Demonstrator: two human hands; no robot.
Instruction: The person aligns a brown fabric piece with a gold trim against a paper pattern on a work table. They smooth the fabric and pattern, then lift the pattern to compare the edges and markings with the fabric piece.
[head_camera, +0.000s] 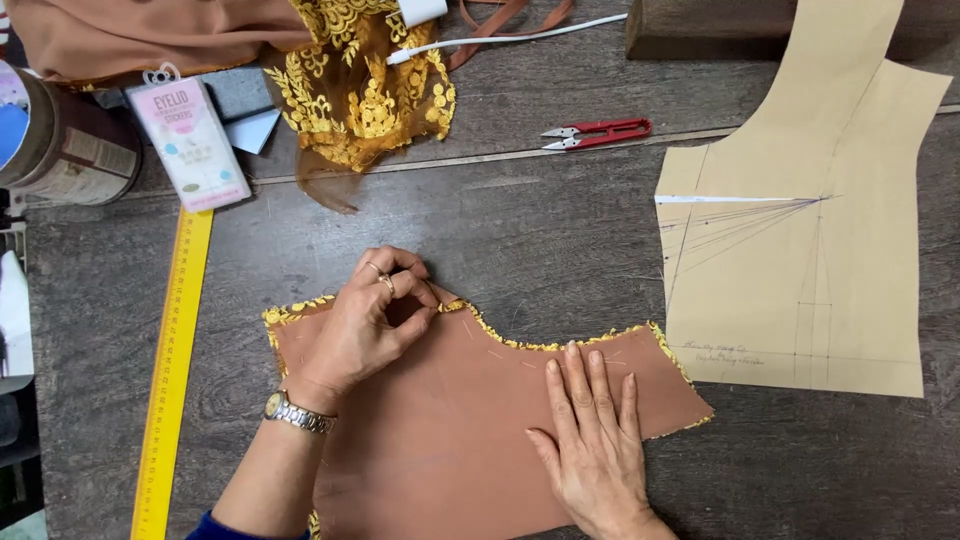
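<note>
Left hand (365, 325) curled, fingertips pinching the brown fabric piece's (450, 430) lace-trimmed top edge. Right hand (590, 430) spread flat, pressing the fabric down.

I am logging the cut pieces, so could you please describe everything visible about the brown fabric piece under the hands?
The brown fabric piece is smooth, matte cloth lying flat on the dark wooden table, with yellow lace peeking along its curved upper edge. The left hand pinches that edge near a corner; the right hand presses flat on it.
</note>
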